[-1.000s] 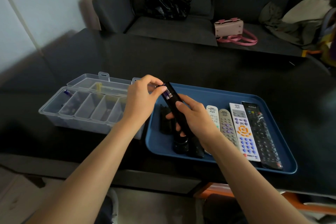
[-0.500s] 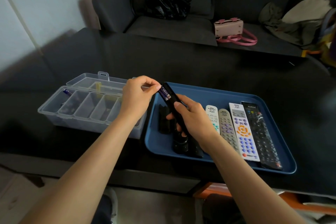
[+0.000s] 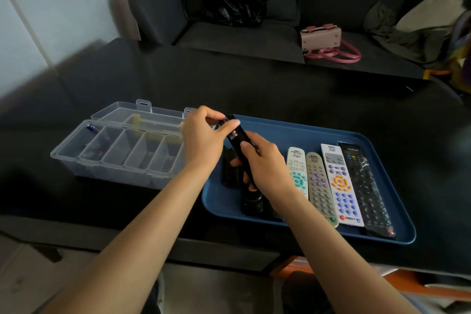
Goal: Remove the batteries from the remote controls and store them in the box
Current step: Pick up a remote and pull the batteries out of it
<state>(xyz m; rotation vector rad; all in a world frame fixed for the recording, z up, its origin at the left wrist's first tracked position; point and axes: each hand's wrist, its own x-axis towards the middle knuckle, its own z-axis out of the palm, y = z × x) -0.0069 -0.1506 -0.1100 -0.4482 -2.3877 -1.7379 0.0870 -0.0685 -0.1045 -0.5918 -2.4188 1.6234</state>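
Note:
My right hand (image 3: 262,160) grips a slim black remote (image 3: 238,141) held tilted above the blue tray (image 3: 285,130), its open battery bay facing up. My left hand (image 3: 204,135) pinches a purple battery (image 3: 225,121) at the remote's far end, thumb pressed on the bay. The clear compartment box (image 3: 122,150) stands open to the left of the tray; one purple battery (image 3: 92,128) lies in its far-left compartment. Several remotes lie side by side in the tray: white (image 3: 297,171), grey (image 3: 319,186), white with orange keys (image 3: 340,183), and black (image 3: 364,186).
Dark remotes and a black back cover (image 3: 251,202) lie in the tray under my right hand. The black table (image 3: 254,92) runs to a grey sofa carrying a black bag (image 3: 234,0), a pink handbag (image 3: 322,38) and clothes (image 3: 413,25).
My left hand has closed in over the remote's far end, its thumb now on the battery bay. The remote has stayed in my right hand.

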